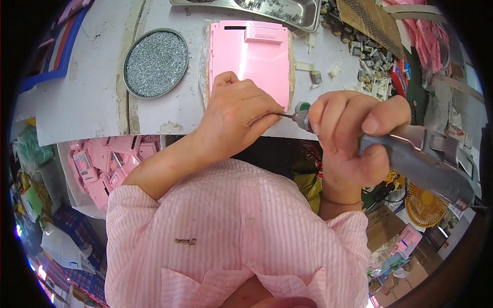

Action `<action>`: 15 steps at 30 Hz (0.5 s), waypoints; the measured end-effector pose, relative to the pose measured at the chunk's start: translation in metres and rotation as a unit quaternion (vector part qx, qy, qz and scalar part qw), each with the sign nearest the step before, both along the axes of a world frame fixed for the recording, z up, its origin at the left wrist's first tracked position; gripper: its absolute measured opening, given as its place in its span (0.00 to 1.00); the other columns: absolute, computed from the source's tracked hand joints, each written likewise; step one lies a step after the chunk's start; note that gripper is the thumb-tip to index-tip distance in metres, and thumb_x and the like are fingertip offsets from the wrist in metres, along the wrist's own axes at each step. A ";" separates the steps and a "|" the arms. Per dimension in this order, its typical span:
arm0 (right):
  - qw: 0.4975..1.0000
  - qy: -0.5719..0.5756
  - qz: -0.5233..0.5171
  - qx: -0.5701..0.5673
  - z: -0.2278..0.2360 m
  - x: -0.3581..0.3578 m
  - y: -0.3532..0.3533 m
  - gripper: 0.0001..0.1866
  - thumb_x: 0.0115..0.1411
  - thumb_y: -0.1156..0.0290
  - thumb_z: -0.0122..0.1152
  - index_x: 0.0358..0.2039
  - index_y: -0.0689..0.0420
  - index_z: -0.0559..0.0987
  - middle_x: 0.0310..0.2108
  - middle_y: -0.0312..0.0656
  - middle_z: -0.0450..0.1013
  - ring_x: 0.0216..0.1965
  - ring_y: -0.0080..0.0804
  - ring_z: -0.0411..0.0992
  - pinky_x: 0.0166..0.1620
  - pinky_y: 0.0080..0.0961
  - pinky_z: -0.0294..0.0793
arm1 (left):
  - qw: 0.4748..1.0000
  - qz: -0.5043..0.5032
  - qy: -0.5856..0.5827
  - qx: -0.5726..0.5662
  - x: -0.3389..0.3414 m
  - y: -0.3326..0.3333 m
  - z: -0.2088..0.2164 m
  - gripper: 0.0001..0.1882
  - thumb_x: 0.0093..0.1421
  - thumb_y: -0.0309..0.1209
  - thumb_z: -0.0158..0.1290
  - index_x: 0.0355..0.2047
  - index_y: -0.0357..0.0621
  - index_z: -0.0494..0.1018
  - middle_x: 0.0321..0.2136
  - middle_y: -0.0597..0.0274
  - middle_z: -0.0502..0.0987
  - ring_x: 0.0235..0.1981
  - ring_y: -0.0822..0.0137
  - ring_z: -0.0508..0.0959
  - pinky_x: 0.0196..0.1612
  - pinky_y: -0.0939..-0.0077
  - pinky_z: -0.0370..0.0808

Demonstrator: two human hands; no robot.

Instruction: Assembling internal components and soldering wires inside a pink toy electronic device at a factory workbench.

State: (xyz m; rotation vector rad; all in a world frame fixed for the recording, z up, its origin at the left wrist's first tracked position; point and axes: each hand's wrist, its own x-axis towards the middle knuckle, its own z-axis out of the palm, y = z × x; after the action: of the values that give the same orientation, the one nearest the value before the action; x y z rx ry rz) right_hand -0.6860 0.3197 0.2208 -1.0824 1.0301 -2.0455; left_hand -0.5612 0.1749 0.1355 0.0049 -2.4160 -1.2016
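Grey electric screwdriver [418,159] gripped in right hand [352,141], long axis running roughly level from lower right toward left, thin metal bit [288,116] pointing straight at left hand [236,115]. Left hand closed in narrow pinch, fingertips [272,114] meeting bit tip; probably pinching small screw there, too small to tell. Right hand wrapped fully round tool body, thumb on top, fingers curled near chuck. Flat pink plastic housing panel [251,51] lying on white table [87,97] just beyond left hand, long side running away from body, near edge partly under left-hand knuckles. Left hand nearer to panel; right hand beside its lower right corner, bit tip hovering off panel edge, apart from surface as far as visible. Round metal dish full of small silver screws [156,63] left of panel, near left hand, well apart from right hand. Steel tray [287,13] at far table edge, scattered white and grey plastic parts [370,72] to right of panel. Bin of pink plastic pieces [110,161] below table on left.
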 end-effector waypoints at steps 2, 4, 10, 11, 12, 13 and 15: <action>1.000 0.010 0.003 -0.010 -0.006 -0.001 -0.001 0.17 0.64 0.64 0.66 0.42 0.55 0.67 0.20 0.38 0.68 0.20 0.27 0.65 0.29 0.30 0.69 | 1.000 -0.005 -0.011 0.002 0.000 0.000 -0.002 0.06 0.53 0.31 0.65 0.31 0.52 0.80 0.29 0.73 0.81 0.32 0.68 0.77 0.46 0.64 0.62; 1.000 0.016 0.007 -0.020 -0.011 -0.001 -0.002 0.16 0.64 0.65 0.65 0.42 0.56 0.67 0.21 0.39 0.68 0.21 0.28 0.65 0.29 0.30 0.69 | 0.998 0.003 -0.009 -0.062 0.002 -0.001 -0.003 0.07 0.52 0.32 0.66 0.32 0.52 0.80 0.31 0.73 0.81 0.35 0.67 0.77 0.47 0.62 0.62; 0.996 0.018 -0.076 -0.045 -0.027 -0.035 -0.020 0.13 0.64 0.70 0.62 0.42 0.57 0.67 0.20 0.40 0.68 0.20 0.28 0.65 0.27 0.28 0.68 | 0.953 0.243 0.017 -0.178 0.006 -0.080 -0.007 0.07 0.53 0.32 0.64 0.32 0.48 0.80 0.38 0.62 0.80 0.42 0.60 0.78 0.53 0.57 0.62; 0.994 0.017 -0.098 -0.044 -0.035 -0.045 -0.023 0.13 0.64 0.71 0.62 0.42 0.58 0.67 0.20 0.40 0.69 0.19 0.27 0.65 0.26 0.29 0.68 | 0.935 0.269 -0.067 -0.223 0.014 -0.101 -0.005 0.08 0.53 0.34 0.64 0.32 0.48 0.80 0.38 0.63 0.79 0.44 0.59 0.77 0.53 0.56 0.62; 0.993 0.023 -0.100 -0.053 -0.041 -0.052 -0.030 0.12 0.63 0.73 0.62 0.41 0.59 0.67 0.20 0.40 0.69 0.19 0.27 0.65 0.26 0.28 0.69 | 0.903 0.298 -0.155 -0.270 0.024 -0.115 0.002 0.08 0.54 0.35 0.64 0.32 0.48 0.80 0.39 0.64 0.79 0.46 0.59 0.76 0.54 0.55 0.62; 0.993 0.030 -0.101 -0.059 -0.047 -0.056 -0.037 0.12 0.63 0.74 0.61 0.41 0.59 0.67 0.20 0.40 0.69 0.19 0.26 0.66 0.26 0.27 0.69 | 0.901 0.280 -0.188 -0.273 0.033 -0.122 -0.001 0.08 0.54 0.36 0.63 0.32 0.48 0.80 0.39 0.65 0.79 0.46 0.59 0.76 0.54 0.55 0.62; 0.992 0.042 -0.105 -0.049 -0.056 -0.056 -0.043 0.11 0.63 0.76 0.60 0.40 0.61 0.67 0.21 0.41 0.70 0.19 0.25 0.66 0.25 0.26 0.70 | 0.894 0.244 -0.252 -0.279 0.046 -0.128 -0.009 0.08 0.55 0.36 0.63 0.32 0.49 0.80 0.39 0.68 0.79 0.45 0.60 0.76 0.54 0.56 0.62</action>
State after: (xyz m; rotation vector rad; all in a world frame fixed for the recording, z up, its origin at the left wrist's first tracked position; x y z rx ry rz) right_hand -0.7416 0.2772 0.1651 -1.1599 1.1372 -2.2544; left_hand -0.5152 0.0473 0.1264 0.7853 -2.8568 -0.2717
